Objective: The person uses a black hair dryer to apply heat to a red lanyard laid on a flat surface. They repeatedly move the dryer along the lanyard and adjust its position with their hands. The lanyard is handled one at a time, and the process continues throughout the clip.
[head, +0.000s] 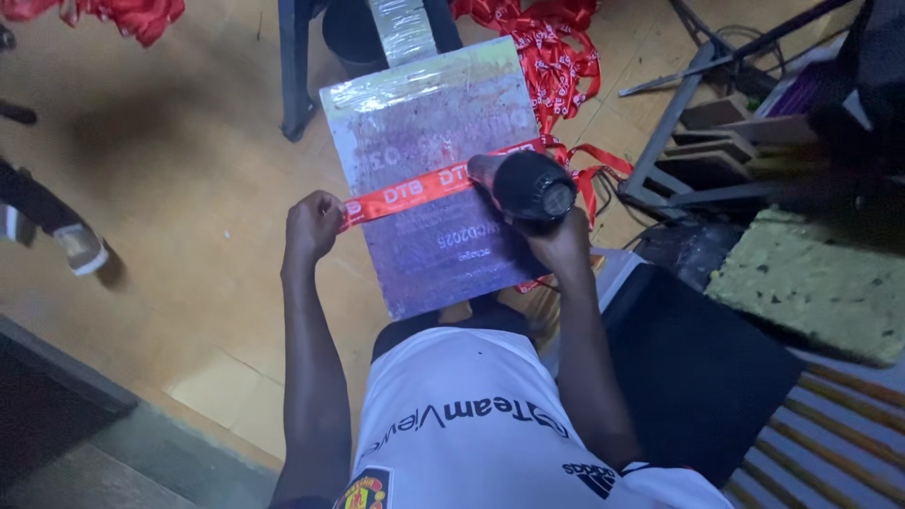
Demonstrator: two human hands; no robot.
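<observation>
- Head view: the left hand (312,226) is clenched, its fingers pinching the near end of an orange-red ribbon (410,192), which comes out from the fingers at the left edge of the board.
- The ribbon runs taut and slightly uphill to the right across a grey, plastic-wrapped board (424,141) that rests tilted on the person's lap.
- The right hand (558,239) is wrapped around the grip of a black heat gun (524,184); its fingers are closed on the handle, below the barrel.
- The heat gun's barrel lies over the ribbon near the board's right edge, its narrow end pointing left along the strip; whether it touches the ribbon cannot be told.
- Past the barrel, the ribbon trails off the board into a loose heap of red ribbons (556,52) on the floor (179,188).
- A dark metal stand (674,141) sits at the right, well apart from both hands.
</observation>
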